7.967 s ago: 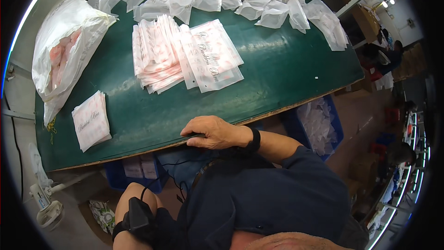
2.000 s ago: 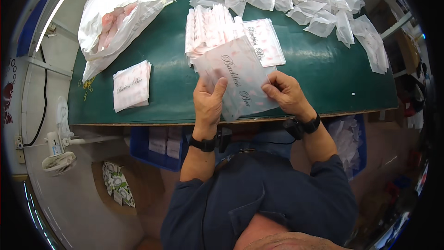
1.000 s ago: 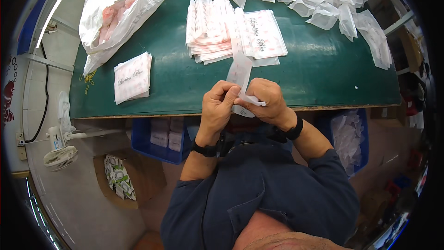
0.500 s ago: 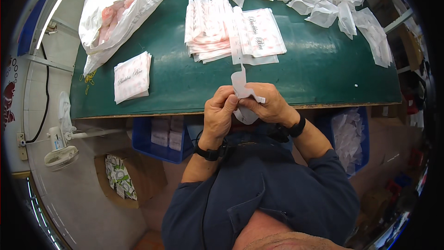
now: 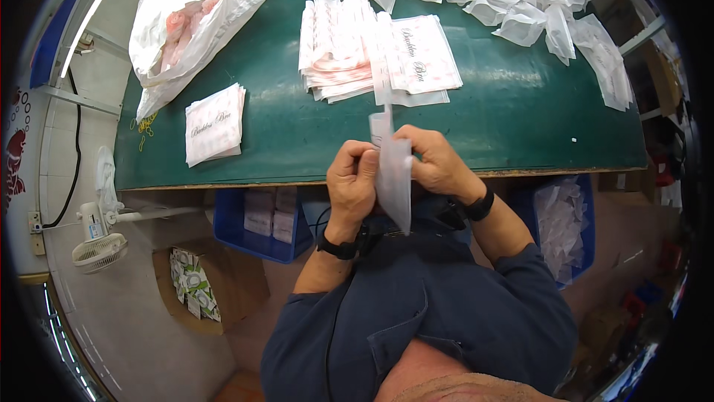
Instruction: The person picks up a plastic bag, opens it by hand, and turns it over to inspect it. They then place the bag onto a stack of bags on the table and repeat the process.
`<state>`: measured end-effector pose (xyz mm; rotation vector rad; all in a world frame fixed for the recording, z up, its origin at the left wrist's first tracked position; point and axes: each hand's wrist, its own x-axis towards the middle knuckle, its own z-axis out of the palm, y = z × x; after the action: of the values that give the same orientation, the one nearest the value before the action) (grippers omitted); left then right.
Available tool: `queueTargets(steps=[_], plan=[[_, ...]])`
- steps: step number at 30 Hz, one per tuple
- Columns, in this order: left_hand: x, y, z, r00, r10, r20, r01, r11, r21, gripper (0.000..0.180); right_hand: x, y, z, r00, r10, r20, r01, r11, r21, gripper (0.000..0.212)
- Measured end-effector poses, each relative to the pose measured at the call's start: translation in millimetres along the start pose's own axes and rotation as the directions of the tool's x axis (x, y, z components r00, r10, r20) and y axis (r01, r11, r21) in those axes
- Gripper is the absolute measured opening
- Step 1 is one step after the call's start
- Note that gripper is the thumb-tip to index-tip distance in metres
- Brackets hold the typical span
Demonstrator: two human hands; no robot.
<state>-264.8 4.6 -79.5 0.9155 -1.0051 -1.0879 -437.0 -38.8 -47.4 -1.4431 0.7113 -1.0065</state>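
Observation:
In front of my body, at the table's near edge, a frosted plastic bag [image 5: 395, 188] hangs between my hands, seen almost edge-on. My left hand [image 5: 351, 185] pinches its left side, thumb up and fingers curled. On the other side my right hand [image 5: 439, 162] grips the bag near its upper part, the fingertips partly hidden behind it. Just beyond my hands, a narrow pale strip [image 5: 381, 78] lies over a stack of pink-patterned printed bags [image 5: 335, 52] and a neater printed pile [image 5: 424, 56] beside it.
The green table [image 5: 297, 134] also bears a small printed bag pile [image 5: 214, 125] at left, a large white sack [image 5: 201, 11] with pink contents, and many frosted bags [image 5: 513, 0] heaped at the far right. Below stand blue bins [image 5: 260, 242], [image 5: 587, 231] and a cardboard box [image 5: 242, 294].
The bag in my hands was crumpled and folded at its top; now it hangs straighter and longer. My right hand has shifted slightly, with its fingers raised along the bag's side.

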Motion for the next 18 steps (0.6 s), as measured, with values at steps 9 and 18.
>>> queueTargets(steps=[9, 18], plan=[[0, 1, -4, 0.995, 0.078, -0.07, -0.07, 0.992, 0.108, 0.014, 1, 16, 16, 0.985, -0.171, -0.037, 0.154, 0.947, -0.282, 0.025], [-2, -13, -6, 0.998, 0.063, -0.01, -0.061, 0.991, 0.122, 0.012, 3, 14, 23, 0.998, -0.063, 0.018, 0.065, 0.979, -0.194, 0.024]])
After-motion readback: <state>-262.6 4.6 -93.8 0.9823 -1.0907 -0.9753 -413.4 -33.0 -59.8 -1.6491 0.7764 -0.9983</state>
